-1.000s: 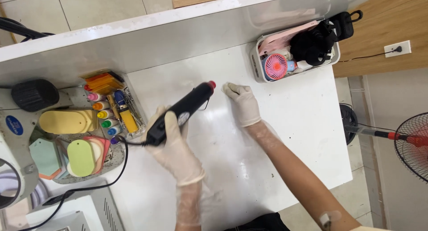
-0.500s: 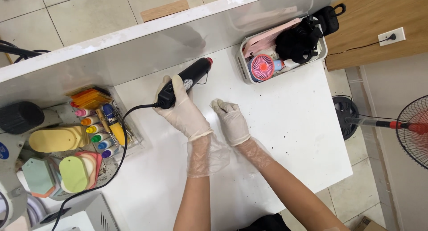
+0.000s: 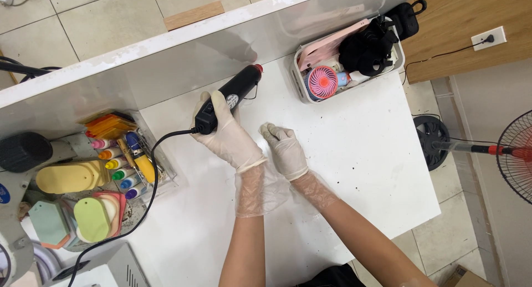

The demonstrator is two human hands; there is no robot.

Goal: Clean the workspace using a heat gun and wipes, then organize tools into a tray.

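Now the left hand [image 3: 230,134], gripping the black heat tool [image 3: 230,97], has nudged it slightly forward, while the right hand [image 3: 284,148] stays loosely curled, holding nothing, just beside it.

A white table [image 3: 360,154], speckled with small dark spots, runs up to a raised white back panel [image 3: 166,60]. At its far right corner sits a white basket [image 3: 297,76] — inside, a pink fan, a pink flat item and something black. At the left edge stands a clear tray [image 3: 166,170] of coloured bottles — beside it, a black cord [image 3: 149,193] trails across the top. A gloved right hand [image 3: 284,148] rests flat on the table.
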